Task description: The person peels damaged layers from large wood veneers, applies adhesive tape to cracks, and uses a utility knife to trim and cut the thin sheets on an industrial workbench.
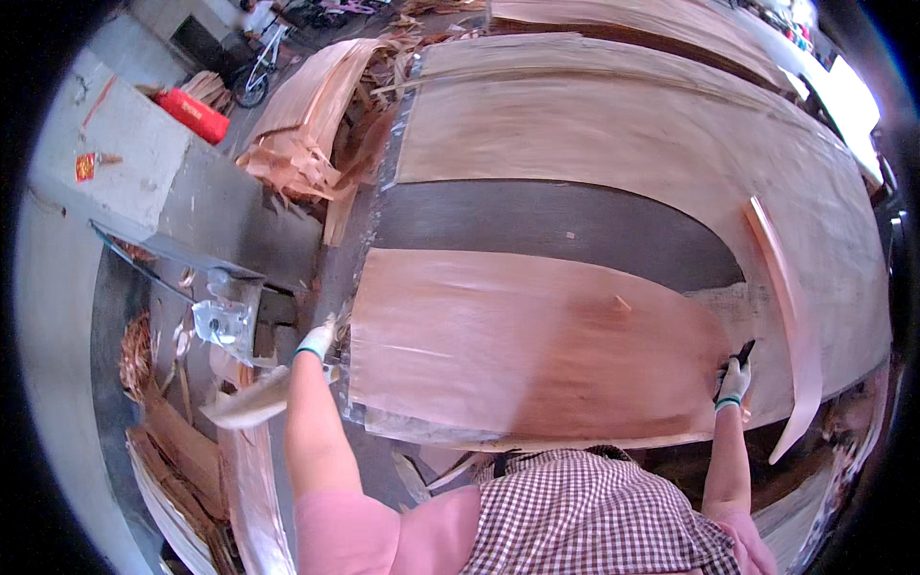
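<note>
A wide reddish-brown wood veneer sheet [460, 335] lies flat on the work surface in front of me. My right hand [734, 381], in a white glove, is closed on a small dark tool [746, 352] at the sheet's right edge; its exact kind is unclear. At the left edge is my gloved left hand [318, 338], its fingers too small and blurred to read. A pale curled veneer strip [254, 399] shows beneath that forearm; whether the hand touches it I cannot tell. A long narrow veneer strip [781, 302] lies to the right of the sheet.
Beyond a dark strip of surface [537, 216] lies a larger pale veneer sheet [594, 120]. A veneer stack [311, 91] with ragged ends stands at the far left. Veneer offcuts [182, 450] lie low on the left, near a grey block [216, 201]. A person [261, 19] is far back.
</note>
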`<state>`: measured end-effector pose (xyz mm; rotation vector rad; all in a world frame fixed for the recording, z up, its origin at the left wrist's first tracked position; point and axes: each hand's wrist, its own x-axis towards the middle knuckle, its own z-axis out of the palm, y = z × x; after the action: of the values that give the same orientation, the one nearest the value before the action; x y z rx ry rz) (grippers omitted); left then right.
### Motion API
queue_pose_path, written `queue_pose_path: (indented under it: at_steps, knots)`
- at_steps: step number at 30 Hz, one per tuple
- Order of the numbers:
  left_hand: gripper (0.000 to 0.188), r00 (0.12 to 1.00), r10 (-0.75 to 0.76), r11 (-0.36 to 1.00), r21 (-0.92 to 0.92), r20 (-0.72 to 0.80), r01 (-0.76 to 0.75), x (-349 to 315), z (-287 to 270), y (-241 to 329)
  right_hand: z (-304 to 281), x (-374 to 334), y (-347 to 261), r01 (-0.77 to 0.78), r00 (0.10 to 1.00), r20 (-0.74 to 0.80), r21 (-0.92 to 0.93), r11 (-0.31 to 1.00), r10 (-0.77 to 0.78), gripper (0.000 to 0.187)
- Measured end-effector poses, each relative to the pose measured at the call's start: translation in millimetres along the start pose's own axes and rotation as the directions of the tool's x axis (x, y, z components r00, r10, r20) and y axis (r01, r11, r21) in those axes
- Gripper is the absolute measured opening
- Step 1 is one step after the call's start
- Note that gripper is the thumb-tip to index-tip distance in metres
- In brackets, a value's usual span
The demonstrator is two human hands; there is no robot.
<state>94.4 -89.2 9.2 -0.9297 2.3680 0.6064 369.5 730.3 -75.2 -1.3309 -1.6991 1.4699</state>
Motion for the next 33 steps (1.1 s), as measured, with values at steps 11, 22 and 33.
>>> queue_pose_path:
  at_steps: [11,22,33]
  knots:
    - [0.096,0.991,0.123,0.588,-0.808,0.045,-0.036,57,45,-11,7,-3,-3,0.094,0.993,-0.054,-0.139,0.986,-0.103,0.014]
    - [0.053,0.851,-0.388,-0.239,-0.853,-0.354,-0.464,99,-86,-74,22,-8,-11,0.001,0.999,-0.053,-0.147,0.989,-0.009,0.007]
    - [0.072,0.907,0.313,0.629,-0.777,0.282,0.024,98,8,-45,25,7,5,0.033,0.999,-0.004,-0.161,0.986,-0.034,0.014]
